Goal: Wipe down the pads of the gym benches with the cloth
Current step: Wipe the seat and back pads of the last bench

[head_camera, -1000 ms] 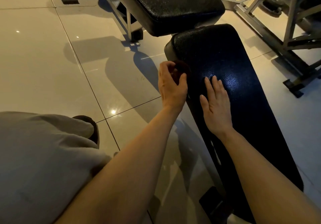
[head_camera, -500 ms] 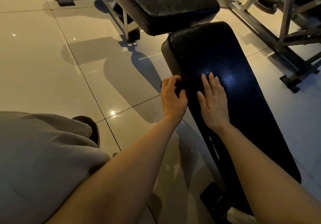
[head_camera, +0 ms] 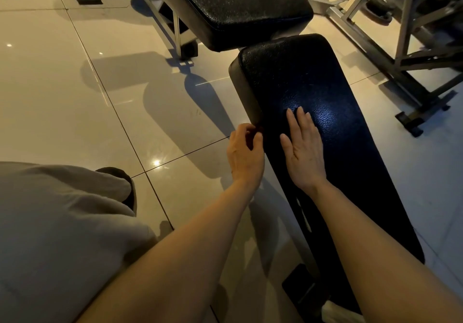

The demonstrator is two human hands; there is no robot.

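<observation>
A long black bench pad (head_camera: 333, 92) runs from the lower right up to the middle of the view. My left hand (head_camera: 244, 155) is curled against the pad's left side edge, shut on a small dark reddish cloth (head_camera: 259, 130) that is mostly hidden in the fingers. My right hand (head_camera: 303, 147) lies flat on the pad's top with its fingers together, holding nothing. A second black pad (head_camera: 240, 4) sits just beyond the first, at the top of the view.
Glossy pale floor tiles (head_camera: 87, 97) spread to the left. A grey metal rack frame (head_camera: 406, 54) stands at the upper right. The bench's metal legs (head_camera: 178, 34) are at the top centre. My light trouser leg (head_camera: 62, 235) and dark shoe (head_camera: 125, 180) fill the lower left.
My left hand has slid down the pad's left edge towards me with the cloth. The right hand has stayed flat on the pad.
</observation>
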